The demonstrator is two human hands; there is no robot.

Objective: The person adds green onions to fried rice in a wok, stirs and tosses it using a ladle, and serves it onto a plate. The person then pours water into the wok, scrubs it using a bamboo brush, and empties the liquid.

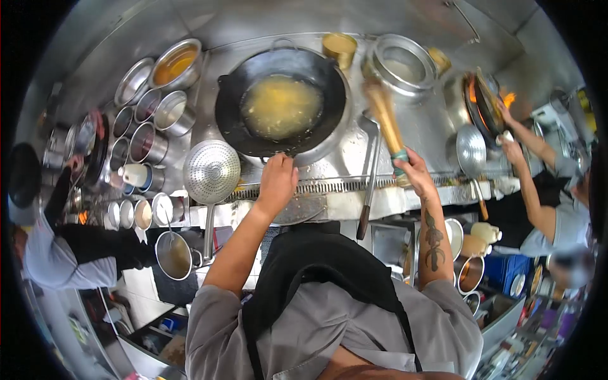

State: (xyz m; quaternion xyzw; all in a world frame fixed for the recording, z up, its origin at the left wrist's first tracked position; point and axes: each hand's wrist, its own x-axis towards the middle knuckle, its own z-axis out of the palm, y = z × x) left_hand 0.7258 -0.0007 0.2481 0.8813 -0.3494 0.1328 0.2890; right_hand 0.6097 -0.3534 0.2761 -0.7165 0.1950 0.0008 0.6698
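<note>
A black wok with yellowish liquid sits on the stove ahead of me. At its near rim, my left hand has its fingers closed round the near handle. My right hand grips the green-wrapped part of a bamboo brush, whose far end is blurred, right of the wok. A long-handled ladle lies between the wok and my right hand. The perforated skimmer rests left of the wok, its handle toward me.
Metal pots and bowls stand at the left. Behind the brush are a stacked metal pot and a golden tin. Another person works near flames at the right; a co-worker stands at the far left.
</note>
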